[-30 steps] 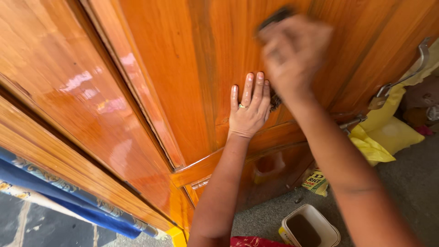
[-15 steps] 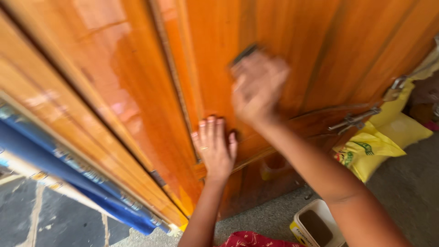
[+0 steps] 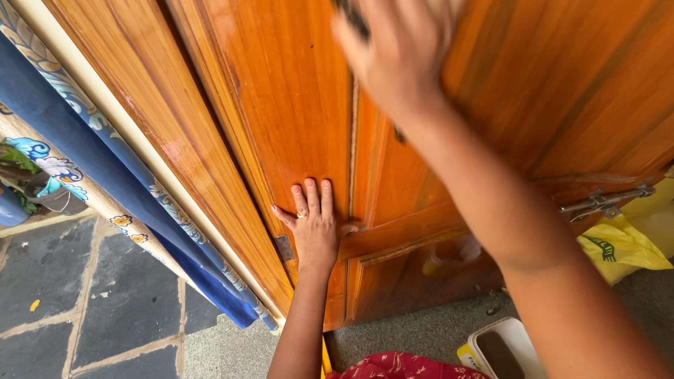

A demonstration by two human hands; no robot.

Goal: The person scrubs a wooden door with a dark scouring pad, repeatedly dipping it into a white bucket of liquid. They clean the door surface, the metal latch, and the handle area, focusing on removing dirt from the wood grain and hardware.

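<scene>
In the head view, the left hand was laid flat, fingers spread, on the glossy wooden door, holding nothing. Up and to the right of it, the right hand was blurred against the upper panel and closed on a dark object, too smeared to identify. Below the right forearm, an open tub of brown liquid stood on the floor. The door already looked shiny throughout; how much remained could not be judged.
</scene>
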